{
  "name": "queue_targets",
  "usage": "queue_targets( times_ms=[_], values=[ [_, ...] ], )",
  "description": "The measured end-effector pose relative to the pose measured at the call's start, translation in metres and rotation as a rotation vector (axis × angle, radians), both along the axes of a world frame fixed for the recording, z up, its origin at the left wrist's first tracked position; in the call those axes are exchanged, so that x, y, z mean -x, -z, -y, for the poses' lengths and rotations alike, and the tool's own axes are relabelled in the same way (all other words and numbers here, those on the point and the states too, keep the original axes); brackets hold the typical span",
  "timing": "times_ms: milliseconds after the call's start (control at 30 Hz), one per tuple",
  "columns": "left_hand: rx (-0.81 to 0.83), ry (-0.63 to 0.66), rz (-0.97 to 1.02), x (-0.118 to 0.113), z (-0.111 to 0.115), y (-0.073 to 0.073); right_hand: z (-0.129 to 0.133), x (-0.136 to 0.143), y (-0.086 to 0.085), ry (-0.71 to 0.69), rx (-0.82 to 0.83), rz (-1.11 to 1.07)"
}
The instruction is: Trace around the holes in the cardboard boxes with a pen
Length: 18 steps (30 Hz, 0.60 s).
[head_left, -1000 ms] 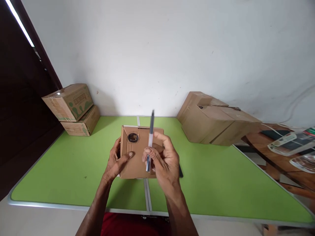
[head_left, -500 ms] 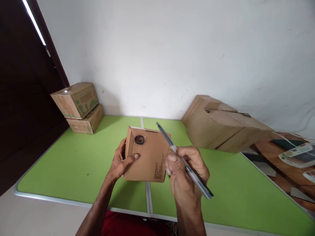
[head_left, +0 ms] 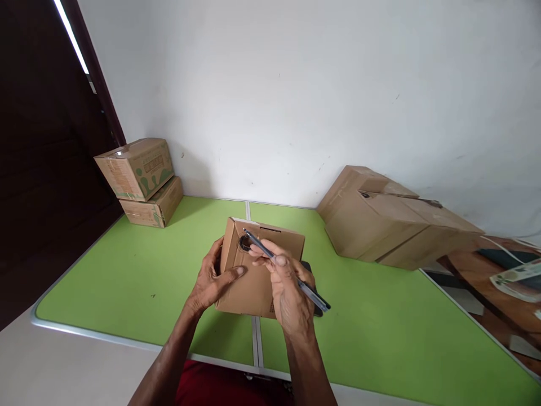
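Observation:
A small brown cardboard box [head_left: 253,287] is held tilted above the green table by my left hand [head_left: 213,279], its thumb on the front face and its fingers round the left side. Near the box's upper left is a dark, thickly drawn ring [head_left: 245,243]. My right hand [head_left: 291,282] grips a pen [head_left: 267,251] in front of the box, its tip at the ring's upper edge. Whether the tip touches the cardboard I cannot tell. Part of the box's right side is hidden behind my right hand, where a dark flat object [head_left: 319,310] partly shows.
Two stacked cartons [head_left: 147,169] stand at the back left of the green table [head_left: 114,282]. A large brown carton [head_left: 372,225] lies at the back right against the white wall. Beyond the right edge are a brown wooden surface, cables and a white item [head_left: 515,282].
My right hand has moved left with the pen, from beside the box to over its front, bringing the tip to the ring. The view has shifted slightly. The dark flat object now shows.

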<state>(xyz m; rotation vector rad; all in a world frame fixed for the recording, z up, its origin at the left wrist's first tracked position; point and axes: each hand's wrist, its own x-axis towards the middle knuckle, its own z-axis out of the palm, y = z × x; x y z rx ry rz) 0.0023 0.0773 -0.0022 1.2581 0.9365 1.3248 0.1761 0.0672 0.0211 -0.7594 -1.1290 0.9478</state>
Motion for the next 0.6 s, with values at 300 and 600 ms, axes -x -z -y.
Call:
queue_targets(
  times_ms=[300,600],
  values=[
    [-0.006,-0.009,0.014,-0.0013,0.0014,-0.0018,0.0055,0.0007,0.0014,0.135,-0.034,0.224],
    [-0.01,-0.012,0.009,-0.0012,0.0026,-0.0009,0.0051,0.0011,-0.0009,0.133,-0.054,0.264]
  ],
)
